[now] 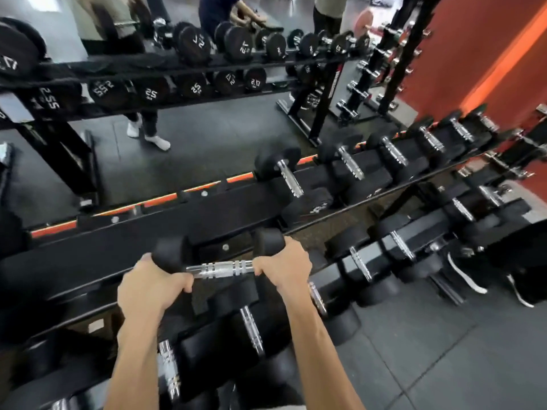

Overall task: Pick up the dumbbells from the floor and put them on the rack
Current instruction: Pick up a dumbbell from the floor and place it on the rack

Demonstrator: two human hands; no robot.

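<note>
I hold a black dumbbell (pixel 220 269) with a chrome handle sideways in front of me, just above the front edge of the rack's top shelf (pixel 142 232). My left hand (pixel 151 288) grips its left head and my right hand (pixel 281 264) grips its right head. The stretch of top shelf behind the dumbbell is bare. Further right on that shelf lie several black dumbbells (pixel 284 173). More dumbbells (pixel 251 329) fill the lower shelf under my arms.
A mirror behind the rack reflects another dumbbell rack (pixel 192 66) and people standing. An orange wall (pixel 473 54) rises at the right. Dark rubber floor (pixel 429 350) lies at lower right, with black shoes (pixel 467 279) near the rack's foot.
</note>
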